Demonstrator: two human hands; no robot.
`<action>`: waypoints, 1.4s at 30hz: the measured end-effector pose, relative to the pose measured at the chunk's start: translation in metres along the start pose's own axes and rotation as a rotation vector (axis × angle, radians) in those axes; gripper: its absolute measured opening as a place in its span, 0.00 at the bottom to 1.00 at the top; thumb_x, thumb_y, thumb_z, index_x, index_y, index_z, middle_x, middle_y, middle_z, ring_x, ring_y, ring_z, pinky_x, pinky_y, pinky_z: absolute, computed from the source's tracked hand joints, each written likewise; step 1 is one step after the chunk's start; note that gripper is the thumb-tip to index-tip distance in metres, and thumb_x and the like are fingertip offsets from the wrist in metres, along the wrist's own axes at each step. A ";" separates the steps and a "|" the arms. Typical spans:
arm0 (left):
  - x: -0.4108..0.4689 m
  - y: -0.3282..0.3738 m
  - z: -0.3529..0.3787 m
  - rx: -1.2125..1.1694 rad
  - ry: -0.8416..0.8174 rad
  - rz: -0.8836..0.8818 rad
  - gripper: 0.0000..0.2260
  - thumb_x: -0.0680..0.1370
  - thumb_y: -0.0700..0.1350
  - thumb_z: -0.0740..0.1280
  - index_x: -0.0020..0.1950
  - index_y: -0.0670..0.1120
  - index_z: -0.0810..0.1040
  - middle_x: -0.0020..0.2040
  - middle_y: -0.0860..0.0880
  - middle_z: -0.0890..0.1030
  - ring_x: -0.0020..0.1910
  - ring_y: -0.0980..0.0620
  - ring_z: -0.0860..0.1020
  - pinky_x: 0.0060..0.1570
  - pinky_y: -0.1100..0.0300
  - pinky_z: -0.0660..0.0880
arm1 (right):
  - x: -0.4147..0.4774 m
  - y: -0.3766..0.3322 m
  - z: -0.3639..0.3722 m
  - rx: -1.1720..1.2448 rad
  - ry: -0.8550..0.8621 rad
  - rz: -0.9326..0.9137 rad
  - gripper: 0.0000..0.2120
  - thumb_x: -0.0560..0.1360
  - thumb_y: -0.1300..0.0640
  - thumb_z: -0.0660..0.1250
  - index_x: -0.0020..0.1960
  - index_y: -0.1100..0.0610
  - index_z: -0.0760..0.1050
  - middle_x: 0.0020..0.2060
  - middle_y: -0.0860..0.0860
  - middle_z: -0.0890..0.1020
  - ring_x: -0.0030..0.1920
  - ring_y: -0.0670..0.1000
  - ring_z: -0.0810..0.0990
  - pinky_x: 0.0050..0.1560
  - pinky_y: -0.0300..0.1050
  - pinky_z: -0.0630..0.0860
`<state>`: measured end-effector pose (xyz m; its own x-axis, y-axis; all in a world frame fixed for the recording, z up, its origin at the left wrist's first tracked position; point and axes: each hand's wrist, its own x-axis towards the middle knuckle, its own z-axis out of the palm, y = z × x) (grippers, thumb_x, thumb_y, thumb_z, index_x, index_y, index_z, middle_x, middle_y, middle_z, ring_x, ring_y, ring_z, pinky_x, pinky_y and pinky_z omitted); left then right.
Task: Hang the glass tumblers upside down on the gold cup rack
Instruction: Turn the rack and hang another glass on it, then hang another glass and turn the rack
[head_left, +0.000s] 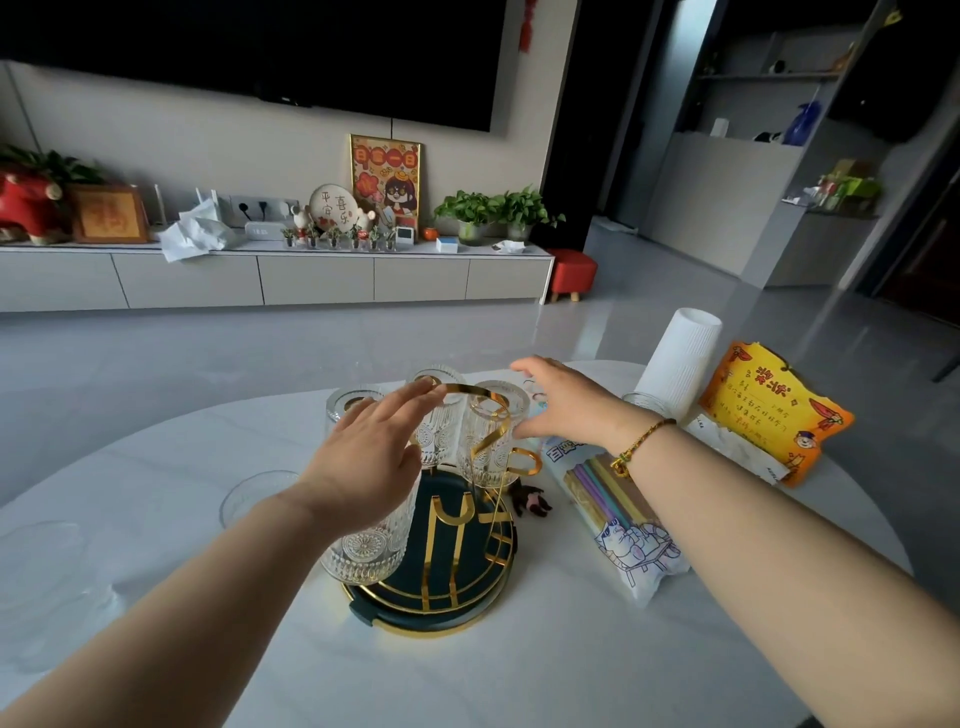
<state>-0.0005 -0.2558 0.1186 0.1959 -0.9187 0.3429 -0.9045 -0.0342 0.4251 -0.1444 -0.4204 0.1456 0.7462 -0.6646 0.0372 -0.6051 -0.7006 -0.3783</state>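
Note:
The gold cup rack (485, 452) stands on a dark green round tray (415, 616) in the middle of the white table. Several ribbed glass tumblers hang on it upside down: one at the back left (345, 408), one at the back (441, 376), one on the right (491, 447) and one at the front left (363, 553). My left hand (363, 457) hovers palm down over the front left tumbler, fingers stretched, the fingertips at the rack's gold top loop. My right hand (566, 405) is spread open just right of the right tumbler, thumb close to it.
Another clear glass (254, 493) sits on the table left of the tray, and one (647, 402) stands behind my right wrist. Right of the tray lie a small dark toy (530, 501), a pack of straws (618, 514), a white ribbed vase (680, 364) and an orange packet (774, 410).

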 end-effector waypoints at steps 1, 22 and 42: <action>-0.002 0.002 -0.002 0.017 -0.007 -0.008 0.25 0.77 0.40 0.56 0.70 0.54 0.51 0.75 0.52 0.55 0.72 0.51 0.55 0.72 0.52 0.49 | -0.007 -0.002 -0.004 -0.020 0.029 -0.007 0.34 0.66 0.56 0.72 0.67 0.55 0.60 0.68 0.55 0.66 0.66 0.54 0.65 0.63 0.46 0.64; -0.238 -0.097 0.029 0.002 0.193 -0.580 0.17 0.68 0.40 0.63 0.57 0.41 0.75 0.56 0.38 0.79 0.55 0.36 0.77 0.55 0.43 0.73 | -0.099 -0.158 0.158 0.441 0.494 -0.325 0.03 0.67 0.66 0.67 0.41 0.65 0.77 0.37 0.59 0.83 0.40 0.54 0.80 0.42 0.41 0.74; -0.239 -0.121 0.052 0.156 0.014 -0.643 0.22 0.74 0.52 0.52 0.66 0.46 0.65 0.70 0.48 0.67 0.71 0.48 0.61 0.71 0.53 0.53 | -0.003 -0.167 0.260 0.774 0.336 0.220 0.33 0.63 0.60 0.75 0.61 0.64 0.61 0.60 0.62 0.72 0.61 0.57 0.71 0.60 0.38 0.62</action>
<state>0.0429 -0.0528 -0.0582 0.7188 -0.6914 0.0725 -0.6500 -0.6314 0.4230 0.0263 -0.2338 -0.0314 0.4394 -0.8910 0.1138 -0.2766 -0.2548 -0.9266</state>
